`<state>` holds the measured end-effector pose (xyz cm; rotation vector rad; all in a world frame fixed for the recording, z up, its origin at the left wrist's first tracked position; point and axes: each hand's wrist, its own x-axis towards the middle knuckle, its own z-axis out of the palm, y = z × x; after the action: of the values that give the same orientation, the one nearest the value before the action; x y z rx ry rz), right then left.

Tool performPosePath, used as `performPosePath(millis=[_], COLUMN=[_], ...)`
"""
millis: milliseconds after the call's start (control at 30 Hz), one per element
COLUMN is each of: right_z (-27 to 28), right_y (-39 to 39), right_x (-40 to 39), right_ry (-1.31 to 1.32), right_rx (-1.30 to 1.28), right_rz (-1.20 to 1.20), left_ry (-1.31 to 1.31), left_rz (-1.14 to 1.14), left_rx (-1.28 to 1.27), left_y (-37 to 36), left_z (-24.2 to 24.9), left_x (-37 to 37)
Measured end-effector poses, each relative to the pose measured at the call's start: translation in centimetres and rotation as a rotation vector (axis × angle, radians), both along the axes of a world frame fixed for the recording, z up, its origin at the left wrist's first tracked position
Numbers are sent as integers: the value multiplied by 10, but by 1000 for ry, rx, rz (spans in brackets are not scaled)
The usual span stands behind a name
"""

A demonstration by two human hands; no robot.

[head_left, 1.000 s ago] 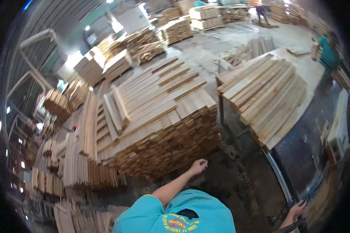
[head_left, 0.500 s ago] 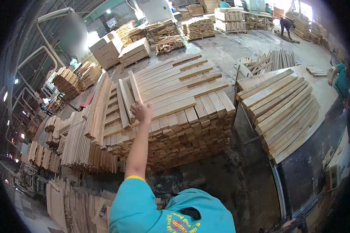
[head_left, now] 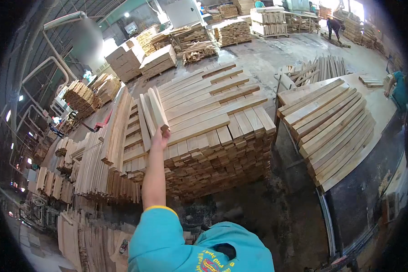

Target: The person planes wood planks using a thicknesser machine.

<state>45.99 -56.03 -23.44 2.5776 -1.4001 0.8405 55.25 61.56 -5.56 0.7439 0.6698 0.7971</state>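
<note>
My left hand (head_left: pixel 160 138) is closed round the near end of a pale wooden strip (head_left: pixel 158 109), which lies lengthwise on top of a large stack of strips (head_left: pixel 213 156). Right beside it on the left is another loose strip (head_left: pixel 145 119), pointing the same way. Flat boards of uneven length (head_left: pixel 197 117) form the stack's top layer to the right of my hand. Thicker timbers (head_left: pixel 115 129) rest along the left side of the stack. My right hand is out of view.
To the right, a row of long boards (head_left: pixel 326 131) lies on a table (head_left: pixel 381 102). More timber (head_left: pixel 99 170) stands at the lower left. Pallets of wood (head_left: pixel 232 32) line the back. A person bends (head_left: pixel 334 28) far off; a teal-sleeved person (head_left: pixel 399 88) is at the right edge.
My left hand has gone from the strips' upper side to the near end of one strip. That strip's near end has come closer to me and now lies against its neighbour.
</note>
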Motion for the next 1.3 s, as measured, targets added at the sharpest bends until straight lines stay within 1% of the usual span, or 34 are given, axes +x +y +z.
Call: performPosePath(millis=[33, 67, 100, 133, 167, 233, 300, 367, 433, 467, 533, 567, 633, 667, 733, 767, 800, 867, 900, 933, 967, 1000, 1033, 1067, 1100, 1133, 1200, 1267, 1300], right_z=[0, 4, 31, 46, 38, 32, 25, 18, 17, 12, 1, -2, -1, -12, -52, -69, -78, -46, -39, -28, -17, -15, -23, -39, -52, -46, -23, -16, -15], right_y=[-2, -4, 20, 38, 37, 27, 17, 11, 9, 5, -4, -8, -5, -11, -42, -56, -62, -37, -44, -38, -24, -23, -35, -52, -61, -59, -49, -45, -43], right_x=[2, 7, 10, 8, 4, 6, 5, 8, 8, 5, 4, 5, 11, 9, 0, -9, -19, -14, 10, 23, 17, 13, 12, 10, 10, 9, 10, 13, 11], right_ry=[25, 31, 66, 102, 112, 84, 75, 49, 75, 72, 8, 8, 39, 34, 198, 288, 383, 264, 198, 131, 60, 66, 91, 114, 50, 53, 389, 426, 457], right_rx=[77, 78, 146, 215, 217, 187, 151, 126, 168, 165, 28, 25, 134, 138, -343, -584, -824, -352, -115, 120, 350, 349, 293, 237, 202, 199, 175, 167, 165], right_rz=[-44, -37, -97, -159, -159, -128, -99, -66, -103, -100, -27, -28, -144, -152, -130, -117, -99, -79, -70, -61, -53, -60, -30, 1, -3, -2, -69, -86, -105], left_ry=[8, 151, 277, 404, 415, 863, 1030, 1126, 1267, 1267, 1407, 1407, 1594, 1585, 1553, 1432, 1431, 448, 291, 299, 287, 272, 277, 144, 10, 13, -93, -61, 280], left_rz=[6, -148, -90, -33, -30, 52, 263, 277, 344, 346, 217, 215, 232, 232, 249, 139, 130, -143, -150, -157, -129, -102, -110, -175, -235, -234, -245, -271, -526], left_rx=[-1, -136, -142, -146, -143, 467, 1023, 1010, 1092, 1087, 987, 985, 1132, 1140, 959, 968, 980, 448, 376, 383, 436, 485, 484, 461, 436, 433, 201, 80, 438], left_y=[-30, -89, -123, -143, -147, -146, -121, -121, -83, -74, -62, -61, -55, -51, -44, -37, -27, -24, -40, -56, -72, -90, -106, -122, -135, -154, -198, -219, -201], left_z=[-5, 19, 8, -2, -8, -34, -40, 12, 13, 23, 36, 37, 31, 30, 35, 39, 31, 20, 28, 30, 28, 26, 22, 18, 18, 23, 33, 19, -10], left_x=[-38, -54, -73, -86, -91, -107, -99, -79, -57, -45, -30, -28, -19, -16, -14, -20, -26, -42, -49, -56, -64, -70, -76, -81, -81, -79, -72, -60, -58])
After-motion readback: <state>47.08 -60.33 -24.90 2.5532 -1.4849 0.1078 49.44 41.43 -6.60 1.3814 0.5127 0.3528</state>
